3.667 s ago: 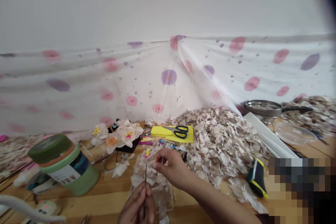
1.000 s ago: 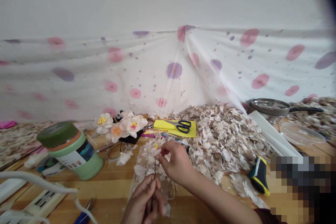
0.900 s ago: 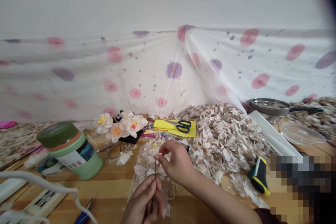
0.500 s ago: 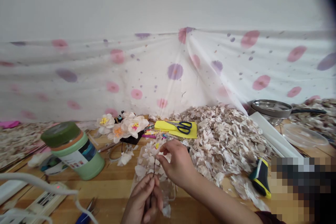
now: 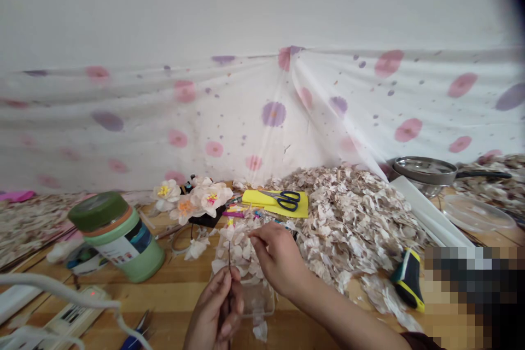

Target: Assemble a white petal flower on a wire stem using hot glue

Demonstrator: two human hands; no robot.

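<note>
My left hand (image 5: 215,303) is closed around a thin dark stem (image 5: 229,251), which stands nearly upright with its tip above the thumb. To its right, my right hand (image 5: 283,260) has thumb and fingers pinched together over a clear plastic box (image 5: 258,303); I cannot make out what is between them. Pale petals (image 5: 241,268) lie in that box, close to both hands. Behind them, a large heap of dry whitish petals (image 5: 356,219) spreads to the right. Finished-looking white flowers (image 5: 212,199) with yellow, pink and orange centres stand at the back left.
A green jar (image 5: 137,257) and a power strip (image 5: 68,314) with pale cables are on the left. Dark-handled scissors (image 5: 288,200) lie on yellow paper (image 5: 262,197). A yellow-and-black handled tool (image 5: 410,279) and a metal pan (image 5: 424,169) are on the right.
My left hand has moved left with the stem, whose tip now stands apart from my right fingers. My right hand has shifted slightly right and down, still pinched.
</note>
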